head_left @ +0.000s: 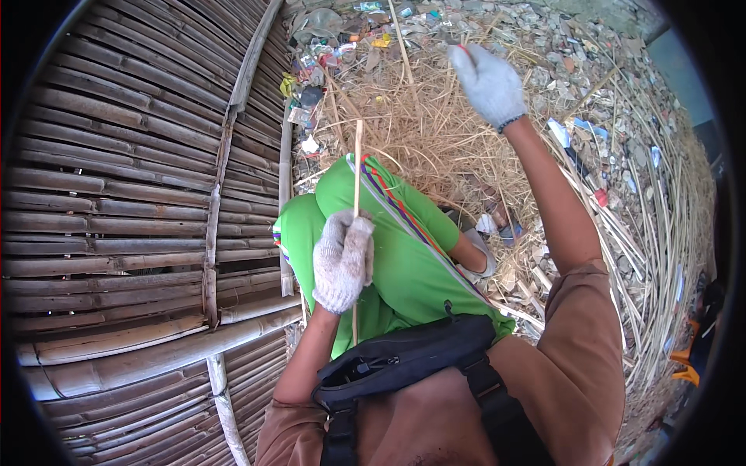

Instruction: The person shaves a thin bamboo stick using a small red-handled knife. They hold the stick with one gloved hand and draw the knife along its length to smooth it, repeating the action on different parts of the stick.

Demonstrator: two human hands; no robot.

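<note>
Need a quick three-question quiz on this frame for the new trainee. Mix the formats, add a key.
1. Which hand grips the pale stick?

2. True or false: the right hand is bare.

3. Where in the picture is the slatted bamboo panel?
A) right side
B) left side
C) lower right corner

Key
1. The left hand.
2. False; it wears a pale glove.
3. B
</note>
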